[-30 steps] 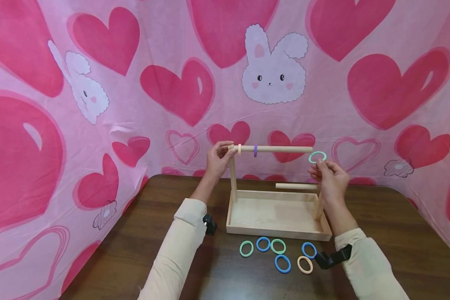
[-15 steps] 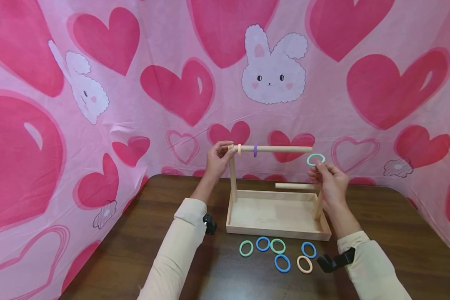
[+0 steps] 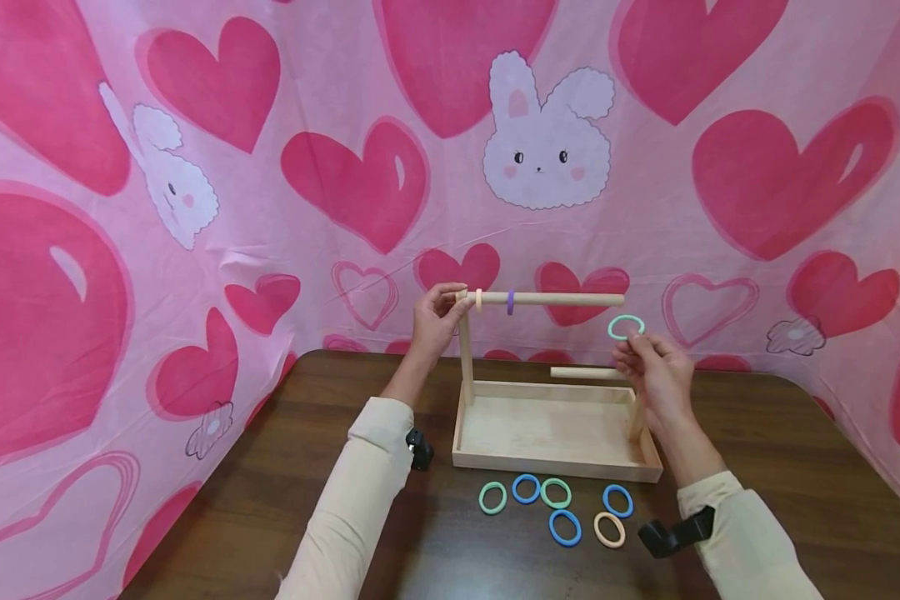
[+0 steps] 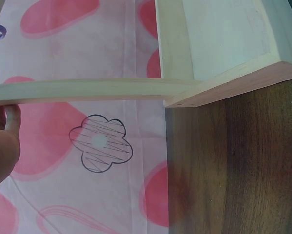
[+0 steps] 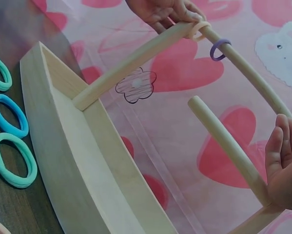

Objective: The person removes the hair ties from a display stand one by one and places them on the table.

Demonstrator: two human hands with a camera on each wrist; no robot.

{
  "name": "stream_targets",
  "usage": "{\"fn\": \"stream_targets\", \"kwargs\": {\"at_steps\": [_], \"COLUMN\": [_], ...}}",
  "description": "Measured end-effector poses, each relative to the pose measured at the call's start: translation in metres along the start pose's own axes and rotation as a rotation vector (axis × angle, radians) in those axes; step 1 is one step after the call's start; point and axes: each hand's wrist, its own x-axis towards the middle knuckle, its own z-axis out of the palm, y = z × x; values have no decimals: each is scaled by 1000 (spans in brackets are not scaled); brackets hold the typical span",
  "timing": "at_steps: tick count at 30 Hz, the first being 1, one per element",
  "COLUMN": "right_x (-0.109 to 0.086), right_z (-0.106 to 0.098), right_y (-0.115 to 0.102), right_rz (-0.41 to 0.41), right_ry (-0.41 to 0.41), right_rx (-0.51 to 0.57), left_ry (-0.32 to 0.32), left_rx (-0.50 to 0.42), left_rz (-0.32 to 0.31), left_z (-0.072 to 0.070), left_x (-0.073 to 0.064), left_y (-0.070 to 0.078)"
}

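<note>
My left hand (image 3: 437, 315) grips the top of the left post (image 3: 467, 358) of a wooden stand, where the upper rod (image 3: 570, 298) joins it. A peach hair tie (image 3: 479, 300) and a purple hair tie (image 3: 511, 302) hang on that rod, near the left hand. Between thumb and fingers, my right hand (image 3: 663, 375) pinches a mint green hair tie (image 3: 626, 317), just below and right of the rod's free end. In the right wrist view, the held tie is almost wholly out of frame beside the right hand (image 5: 284, 165).
The stand's shallow tray (image 3: 555, 465) sits on a dark wooden table (image 3: 330, 467). A shorter lower rod (image 3: 581, 372) points left from the right post (image 3: 637, 417). Several hair ties lie before the tray, among them a green one (image 3: 482, 500) and a peach one (image 3: 597, 533).
My right hand has moved slightly down and left with the mint green hair tie, from beside the upper rod's end to just below it. My left hand has stayed put.
</note>
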Motion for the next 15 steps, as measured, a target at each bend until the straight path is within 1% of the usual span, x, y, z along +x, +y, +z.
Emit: {"fn": "stream_targets", "kwargs": {"at_steps": [7,9,15], "right_x": [-4,-4,-6], "right_z": [-1,-1,-4], "right_y": [1,2,3], "right_rz": [38,47,53], "right_ry": [-32,-48,-96], "right_rx": [-28,-17,-19], "left_ry": [3,5,5], "left_rx": [1,6,10], "left_rz": [-3,-4,0], "left_z": [0,0,0], "left_x": [1,1,1], "left_y": [-1,-1,0]}}
